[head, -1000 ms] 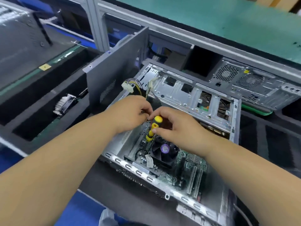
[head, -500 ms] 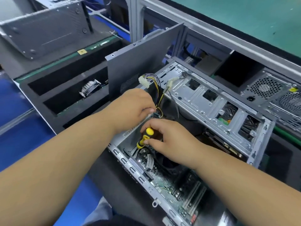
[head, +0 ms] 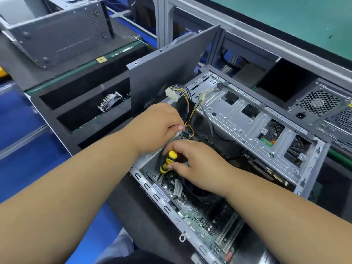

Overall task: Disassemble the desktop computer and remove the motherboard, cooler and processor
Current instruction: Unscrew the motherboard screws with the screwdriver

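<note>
Nearest the viewer, two bare forearms reach forward over the open desktop case [head: 312, 162], which lies on its side on a dark surface [head: 141, 216]. Under and just behind the right wrist the green motherboard [head: 198, 223] sits in the bottom of the case, its slots and small parts running back toward the viewer; the black cooler [head: 200, 193] on it is mostly covered by the right hand [head: 196, 166], and the processor cannot be seen. The right hand grips a yellow-and-black screwdriver [head: 168, 161], fingers curled round the handle and thumb pressed on its side, with the shaft pointing down at the board by the case's near-left corner. Just left of and beyond it, the left hand [head: 158, 126] is curled with its fingertips inside the case beside a bundle of coloured wires [head: 187, 103]; whether it pinches anything there cannot be told. The wires rise beyond the left hand to a white connector [head: 171, 94]. Behind that stands a grey side panel [head: 167, 73], tilted upright. Right of both hands stretches the silver drive cage [head: 247, 119]. Far left of the left hand a finned heatsink [head: 110, 101] rests in a black foam tray [head: 62, 111], and another grey case [head: 57, 33] sits beyond.
</note>
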`<state>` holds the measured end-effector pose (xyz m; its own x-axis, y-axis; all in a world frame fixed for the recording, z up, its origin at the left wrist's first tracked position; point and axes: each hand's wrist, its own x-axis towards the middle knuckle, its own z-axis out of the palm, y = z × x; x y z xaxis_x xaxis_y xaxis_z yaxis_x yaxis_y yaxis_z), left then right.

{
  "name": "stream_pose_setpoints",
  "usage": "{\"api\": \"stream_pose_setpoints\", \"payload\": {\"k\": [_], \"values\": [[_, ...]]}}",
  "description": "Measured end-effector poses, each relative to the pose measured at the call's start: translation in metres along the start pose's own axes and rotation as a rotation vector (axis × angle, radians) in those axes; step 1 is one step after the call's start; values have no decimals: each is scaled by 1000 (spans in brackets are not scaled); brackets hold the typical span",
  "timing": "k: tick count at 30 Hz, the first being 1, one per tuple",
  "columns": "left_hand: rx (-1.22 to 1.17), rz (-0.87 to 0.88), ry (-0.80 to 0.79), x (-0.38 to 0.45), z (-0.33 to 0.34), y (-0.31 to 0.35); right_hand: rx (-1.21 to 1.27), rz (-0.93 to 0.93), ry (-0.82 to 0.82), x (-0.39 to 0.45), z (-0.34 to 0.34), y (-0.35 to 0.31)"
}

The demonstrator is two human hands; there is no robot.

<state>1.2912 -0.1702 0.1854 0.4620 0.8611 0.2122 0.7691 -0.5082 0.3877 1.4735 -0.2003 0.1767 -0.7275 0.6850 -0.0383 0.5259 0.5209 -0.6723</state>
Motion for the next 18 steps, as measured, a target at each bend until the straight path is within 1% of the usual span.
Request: {"api": "stream_pose_setpoints", "payload": {"k": [9,11,14,16,18], "values": [[-6,0,19,-1,2,0,-26,-12,-41,-1,-1,-4],[-11,-3,23,-1,2,0,-58,-50,-71,-1,-1,-7],[-9,0,27,-1,1,1,-140,-158,-101,-2,2,-10],[-2,6,30,0,2,2,-213,-200,-97,-2,5,-10],[6,17,36,0,2,2,-219,-219,-74,-3,8,-10]]}}
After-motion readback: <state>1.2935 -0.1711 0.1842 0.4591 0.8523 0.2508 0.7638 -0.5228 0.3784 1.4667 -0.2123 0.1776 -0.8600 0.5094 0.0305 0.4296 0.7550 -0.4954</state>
